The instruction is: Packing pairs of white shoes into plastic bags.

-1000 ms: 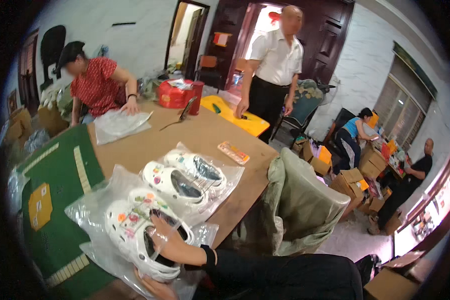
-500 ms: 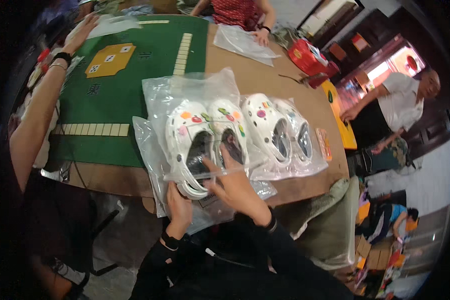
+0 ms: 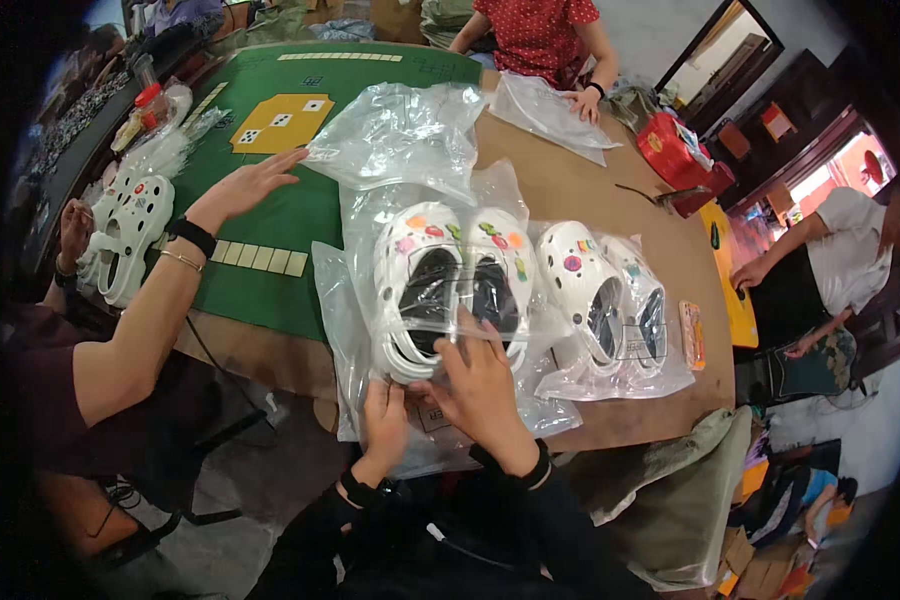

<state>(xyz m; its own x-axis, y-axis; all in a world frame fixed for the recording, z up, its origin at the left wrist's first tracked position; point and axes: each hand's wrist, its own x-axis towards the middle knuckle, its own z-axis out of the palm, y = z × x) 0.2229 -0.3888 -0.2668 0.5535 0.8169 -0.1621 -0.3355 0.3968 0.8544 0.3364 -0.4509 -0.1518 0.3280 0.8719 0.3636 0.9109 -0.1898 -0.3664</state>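
A pair of white clogs [image 3: 407, 290] with colourful charms and dark insides lies in a clear plastic bag [image 3: 505, 185] before me. My left hand [image 3: 382, 425] grips the heel end from below, fingers against the bagged clogs. Over the clog openings, my right hand [image 3: 480, 395] has its fingers spread, the tips touching film and clogs. To the right lies a second bagged pair of white clogs [image 3: 575, 275]. Beyond my clogs is another clear bag [image 3: 405, 135], with a co-worker's outstretched hand [image 3: 255, 185] at its left edge.
The brown table [image 3: 550, 165] carries a green mat [image 3: 270, 295] with printed tiles and dice. At left, a co-worker's other hand holds white clogs [image 3: 135, 225]. Across the table, a person's hand rests on a clear bag [image 3: 550, 115]. A red bag [image 3: 670, 150] and small orange packet [image 3: 692, 335] are at right.
The view has shifted, so the table sits further right. The co-worker's arm has swung from the far left toward my clogs, and a clear bag now lies beyond them. My hands remain at the heels.
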